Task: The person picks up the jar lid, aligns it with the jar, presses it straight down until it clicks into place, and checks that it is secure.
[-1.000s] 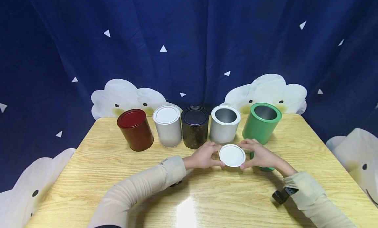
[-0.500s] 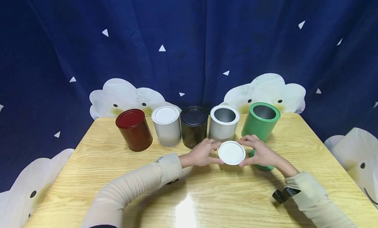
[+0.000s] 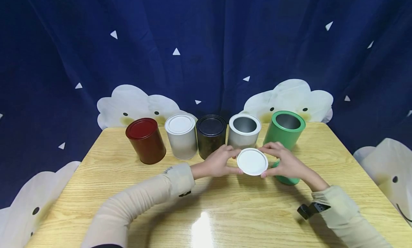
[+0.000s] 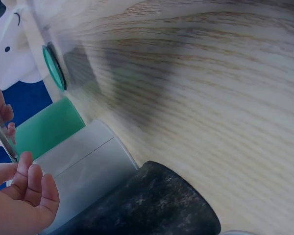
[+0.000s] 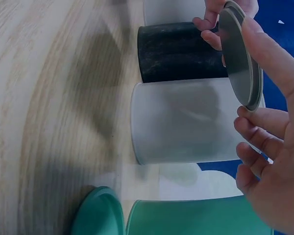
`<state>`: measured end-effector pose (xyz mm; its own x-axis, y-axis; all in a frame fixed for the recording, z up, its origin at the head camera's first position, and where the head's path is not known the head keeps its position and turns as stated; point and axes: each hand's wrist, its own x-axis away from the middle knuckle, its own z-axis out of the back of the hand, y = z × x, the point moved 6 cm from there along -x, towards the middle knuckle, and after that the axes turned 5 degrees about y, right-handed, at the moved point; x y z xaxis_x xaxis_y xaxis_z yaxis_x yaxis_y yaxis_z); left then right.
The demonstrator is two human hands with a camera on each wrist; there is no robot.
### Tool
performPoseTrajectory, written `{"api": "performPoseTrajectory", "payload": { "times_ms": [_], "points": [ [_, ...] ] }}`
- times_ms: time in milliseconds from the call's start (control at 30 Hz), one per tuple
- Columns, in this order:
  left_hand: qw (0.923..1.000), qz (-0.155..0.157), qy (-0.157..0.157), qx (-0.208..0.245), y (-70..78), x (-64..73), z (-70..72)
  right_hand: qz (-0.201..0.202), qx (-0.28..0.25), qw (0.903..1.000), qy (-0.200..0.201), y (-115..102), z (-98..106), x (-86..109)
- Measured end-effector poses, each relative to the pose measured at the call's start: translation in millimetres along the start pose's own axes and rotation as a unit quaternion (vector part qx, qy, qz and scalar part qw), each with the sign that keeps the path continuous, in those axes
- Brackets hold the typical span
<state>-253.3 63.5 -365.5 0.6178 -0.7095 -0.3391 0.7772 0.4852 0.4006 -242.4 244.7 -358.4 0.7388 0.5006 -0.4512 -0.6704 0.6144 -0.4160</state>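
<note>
A round white lid (image 3: pixel 252 162) is held up off the table between both hands, just in front of the uncovered white can (image 3: pixel 243 138). My left hand (image 3: pixel 217 163) pinches its left edge with thumb and fingers. On the opposite edge my right hand (image 3: pixel 286 164) pinches it the same way. From the right wrist view the grey underside of the lid (image 5: pixel 239 56) shows, well apart from the can's side. Behind the right hand stands a green can (image 3: pixel 283 132) with its top uncovered. A green lid (image 3: pixel 287 180) lies on the table, partly hidden by that hand.
To the left stand a dark red can (image 3: pixel 148 144), a white can (image 3: pixel 182 140) and a black can (image 3: pixel 209 139), all with lids on. They share the back of the wooden table (image 3: pixel 244 216). A blue curtain (image 3: pixel 193 37) hangs behind.
Both hands have moved the white lid a little away from the body and up, toward the uncovered white can. The cans have stayed where they were.
</note>
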Motion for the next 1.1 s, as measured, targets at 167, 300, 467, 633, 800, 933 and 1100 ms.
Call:
{"api": "performPoseTrajectory", "payload": {
  "times_ms": [167, 300, 467, 633, 800, 933, 1100],
  "points": [
    [1.0, -0.006, 0.006, -0.001, 3.3, -1.3, 8.9, 0.015, 0.004, 0.9999, 0.005, -6, 5, -4.0],
    [0.9998, -0.014, 0.015, -0.004, 7.1, -3.8, 17.4, 0.024, 0.01, 0.9996, 0.015, -10, 11, -7.3],
    [0.9997, -0.012, 0.023, 0.002, 9.5, -6.1, 25.4, 0.031, 0.021, 0.9991, 0.021, -13, 18, -11.9],
    [0.9991, -0.022, 0.036, 0.002, 13.2, -9.6, 36.1, 0.034, 0.02, 0.9989, 0.024, -17, 25, -17.6],
    [0.9985, -0.031, 0.045, -0.003, 16.4, -13.9, 46.3, 0.029, 0.008, 0.9993, 0.021, -20, 31, -22.9],
    [0.9983, -0.037, 0.044, -0.007, 17.4, -16.9, 51.3, 0.025, 0.006, 0.9995, 0.021, -23, 36, -26.8],
    [0.9988, -0.028, 0.04, -0.003, 15.0, -20.9, 58.8, 0.029, 0.01, 0.9993, 0.023, -23, 41, -33.8]
  ]
}}
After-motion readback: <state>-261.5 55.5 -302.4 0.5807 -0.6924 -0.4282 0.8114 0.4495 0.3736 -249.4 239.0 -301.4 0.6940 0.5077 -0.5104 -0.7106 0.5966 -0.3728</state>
